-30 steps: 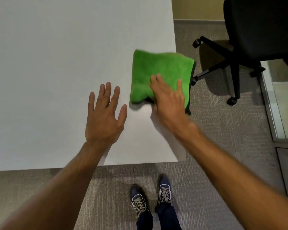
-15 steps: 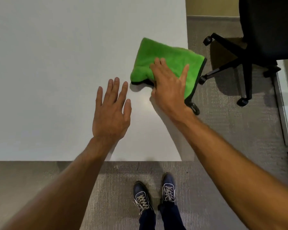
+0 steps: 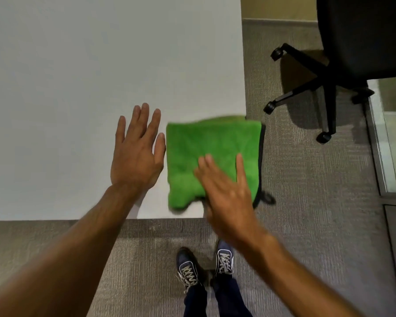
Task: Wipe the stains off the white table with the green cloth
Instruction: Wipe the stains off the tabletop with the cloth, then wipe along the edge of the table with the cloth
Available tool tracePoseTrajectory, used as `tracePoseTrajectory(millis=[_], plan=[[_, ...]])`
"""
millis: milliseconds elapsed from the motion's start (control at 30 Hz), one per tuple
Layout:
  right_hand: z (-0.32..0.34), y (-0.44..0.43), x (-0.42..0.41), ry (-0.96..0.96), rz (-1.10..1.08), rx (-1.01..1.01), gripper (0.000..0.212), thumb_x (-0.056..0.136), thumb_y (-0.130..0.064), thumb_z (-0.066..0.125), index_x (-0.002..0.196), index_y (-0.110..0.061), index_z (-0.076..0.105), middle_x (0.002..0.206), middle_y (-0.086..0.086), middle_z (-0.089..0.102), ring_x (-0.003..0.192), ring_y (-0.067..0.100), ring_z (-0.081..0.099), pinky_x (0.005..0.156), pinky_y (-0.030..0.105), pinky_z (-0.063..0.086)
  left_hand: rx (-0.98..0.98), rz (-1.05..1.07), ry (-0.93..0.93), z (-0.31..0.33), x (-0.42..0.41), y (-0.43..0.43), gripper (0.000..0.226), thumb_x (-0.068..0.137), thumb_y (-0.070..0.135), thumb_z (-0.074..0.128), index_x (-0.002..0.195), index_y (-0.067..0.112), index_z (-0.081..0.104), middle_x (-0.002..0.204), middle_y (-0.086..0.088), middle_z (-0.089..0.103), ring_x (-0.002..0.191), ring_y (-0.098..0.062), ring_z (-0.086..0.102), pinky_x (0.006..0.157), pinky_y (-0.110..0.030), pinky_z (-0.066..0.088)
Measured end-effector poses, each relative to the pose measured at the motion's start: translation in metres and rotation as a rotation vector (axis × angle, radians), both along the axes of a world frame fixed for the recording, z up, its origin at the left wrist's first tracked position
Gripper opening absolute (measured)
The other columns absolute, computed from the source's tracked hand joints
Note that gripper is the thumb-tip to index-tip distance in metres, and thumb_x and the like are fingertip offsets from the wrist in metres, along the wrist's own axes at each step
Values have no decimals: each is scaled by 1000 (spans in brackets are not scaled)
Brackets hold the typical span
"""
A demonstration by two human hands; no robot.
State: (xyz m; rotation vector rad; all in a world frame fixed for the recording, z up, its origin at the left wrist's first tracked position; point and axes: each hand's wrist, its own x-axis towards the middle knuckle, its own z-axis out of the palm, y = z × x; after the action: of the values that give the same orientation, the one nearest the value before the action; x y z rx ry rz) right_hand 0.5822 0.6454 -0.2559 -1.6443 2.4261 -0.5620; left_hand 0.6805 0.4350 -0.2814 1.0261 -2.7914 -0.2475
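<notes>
The folded green cloth lies on the near right corner of the white table, its right side hanging a little past the table's edge. My right hand presses flat on the cloth's near right part, fingers spread. My left hand rests flat on the table just left of the cloth, fingers apart, holding nothing. No stain shows on the bare table surface. The cloth and right hand are motion-blurred.
A black office chair on castors stands on the grey carpet to the right of the table. A glass partition frame runs along the far right. My shoes are below the table's near edge.
My right hand has dragged the cloth toward me along the table's right edge, down to the near corner. My left hand stays flat in about the same spot.
</notes>
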Motion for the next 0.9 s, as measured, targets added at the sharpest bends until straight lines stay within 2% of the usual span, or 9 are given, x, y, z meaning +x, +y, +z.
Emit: tracePoseTrajectory(millis=[100,200,300,367,433,467,533,667,900], plan=[[-4,38,25,-125,37,-100,63,77,8,64,138,-6,58,153,9,53,150,19,40,120,74,13,13,1,2,-1,-1,0,54,107,36,23,157,17,25,166,-6,17,155,-15,5,125,-48,10],[4,31,19,-83,-17,-120,57,73,12,71,126,-7,69,140,9,65,140,18,54,117,74,24,31,0,18,-1,-1,1,54,107,37,24,158,19,24,166,-4,16,155,-12,4,125,-46,9],[19,19,6,-202,-169,-280,47,76,16,67,120,-1,71,125,15,73,125,22,67,113,73,33,52,10,53,-1,0,0,53,106,36,26,157,20,24,166,-3,17,154,-11,4,125,-47,9],[31,25,-7,-422,-336,-355,49,82,9,57,127,-7,68,120,8,76,115,16,70,111,56,46,52,4,73,0,0,2,53,107,36,27,157,20,25,166,-3,18,154,-11,5,125,-48,10],[38,36,-25,-672,-526,-442,40,91,-4,53,124,-21,68,99,-14,75,91,-3,70,89,23,57,58,0,86,-1,0,3,52,108,37,26,157,21,25,166,-2,18,154,-11,5,125,-47,9],[40,43,-33,-798,-606,-510,32,95,-10,55,120,-26,68,92,-18,74,86,-5,69,81,16,56,66,2,88,-2,0,3,52,108,38,26,158,22,24,166,-1,17,154,-10,4,126,-47,8],[39,61,-51,-1022,-769,-685,20,100,-14,59,114,-25,69,96,-15,76,92,1,70,88,25,59,72,8,81,-2,1,3,52,108,37,26,158,23,22,166,0,16,154,-10,4,126,-46,6],[30,102,-61,-1133,-993,-825,22,104,-7,54,109,-20,71,106,1,74,106,21,66,110,57,49,43,-1,38,4,0,8,50,109,32,27,157,19,24,165,-6,19,155,-16,8,126,-45,6],[0,168,-24,-1223,-1136,-906,24,102,-10,55,122,-12,68,119,9,74,113,24,67,112,54,48,-12,3,33,12,-6,38,52,108,39,20,153,15,31,164,-11,22,154,-20,13,124,-50,12]])
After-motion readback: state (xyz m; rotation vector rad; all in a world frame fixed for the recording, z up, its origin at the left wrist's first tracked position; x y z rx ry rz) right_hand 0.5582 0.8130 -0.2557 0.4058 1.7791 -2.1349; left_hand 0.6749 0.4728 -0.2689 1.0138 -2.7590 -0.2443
